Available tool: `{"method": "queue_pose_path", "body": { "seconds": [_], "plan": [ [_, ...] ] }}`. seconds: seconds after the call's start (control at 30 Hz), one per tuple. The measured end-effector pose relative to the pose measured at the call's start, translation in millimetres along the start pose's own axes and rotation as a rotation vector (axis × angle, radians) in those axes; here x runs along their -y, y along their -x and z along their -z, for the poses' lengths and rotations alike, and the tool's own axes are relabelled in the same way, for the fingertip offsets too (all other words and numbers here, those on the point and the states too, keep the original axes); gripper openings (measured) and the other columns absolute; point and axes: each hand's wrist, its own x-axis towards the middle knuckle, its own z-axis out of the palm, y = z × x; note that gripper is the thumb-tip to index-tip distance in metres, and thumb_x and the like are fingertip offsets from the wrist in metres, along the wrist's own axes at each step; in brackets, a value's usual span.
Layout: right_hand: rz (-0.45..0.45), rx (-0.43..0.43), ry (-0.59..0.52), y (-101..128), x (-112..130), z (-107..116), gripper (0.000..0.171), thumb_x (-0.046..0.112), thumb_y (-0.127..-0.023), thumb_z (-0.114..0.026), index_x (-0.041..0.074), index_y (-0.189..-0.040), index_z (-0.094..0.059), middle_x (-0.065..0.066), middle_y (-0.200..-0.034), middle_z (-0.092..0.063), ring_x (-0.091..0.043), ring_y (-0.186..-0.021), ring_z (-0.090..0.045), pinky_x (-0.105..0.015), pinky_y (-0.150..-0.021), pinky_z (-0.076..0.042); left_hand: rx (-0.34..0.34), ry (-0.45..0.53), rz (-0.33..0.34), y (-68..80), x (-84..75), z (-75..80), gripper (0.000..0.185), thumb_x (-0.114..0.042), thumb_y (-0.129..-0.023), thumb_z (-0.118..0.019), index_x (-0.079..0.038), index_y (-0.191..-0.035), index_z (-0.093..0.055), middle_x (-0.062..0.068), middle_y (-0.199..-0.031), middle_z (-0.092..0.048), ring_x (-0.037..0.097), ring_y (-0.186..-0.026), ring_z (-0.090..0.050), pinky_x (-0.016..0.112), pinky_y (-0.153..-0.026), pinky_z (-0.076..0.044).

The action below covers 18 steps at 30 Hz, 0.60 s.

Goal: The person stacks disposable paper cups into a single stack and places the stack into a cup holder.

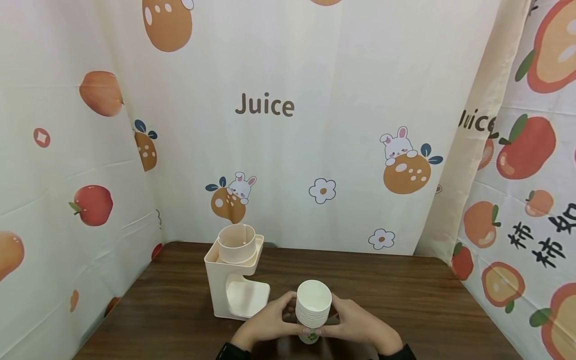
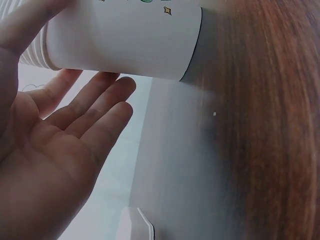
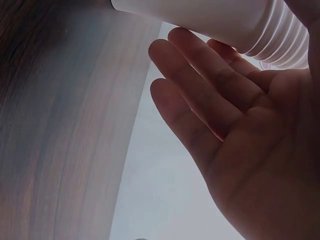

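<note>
Paper cups (image 1: 312,310) in a nested white stack sit between our two hands, low at the near edge of the wooden table (image 1: 405,295). Our left hand (image 1: 267,322) and right hand (image 1: 357,325) cup the stack from either side — thumbs up by the ribbed rims, fingers reaching around the lower wall. From the wrist views, the left fingers (image 2: 95,107) and the right fingers (image 3: 200,85) lie nearly straight and slightly spread, close under the stack; we cannot tell whether the tips press it. The stack stands with its long axis roughly upright, mouth tilted toward us, base down on the table. Just left and behind stands a cream cup dispenser (image 1: 236,272) — against a fruit-printed curtain (image 1: 315,125) reading "Juice".
</note>
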Motion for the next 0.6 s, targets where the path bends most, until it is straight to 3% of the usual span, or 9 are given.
{"method": "queue_pose_path", "body": {
  "seconds": [0.6],
  "plan": [
    [0.002, -0.04, -0.011, 2.1, 2.8, -1.8, 0.07, 0.038, -0.091, -0.076, 0.008, -0.144, -0.042, 0.0, -0.12, -0.066, -0.011, -0.1, -0.065, -0.032, -0.081, -0.055, -0.007, 0.056, -0.001, 0.2, -2.2, -1.9, 0.06, -0.025, -0.09, -0.078, -0.019, -0.142, -0.048, -0.006, -0.126, -0.063, 0.013, -0.115, -0.061, 0.038, -0.1, -0.047]
  ]
}}
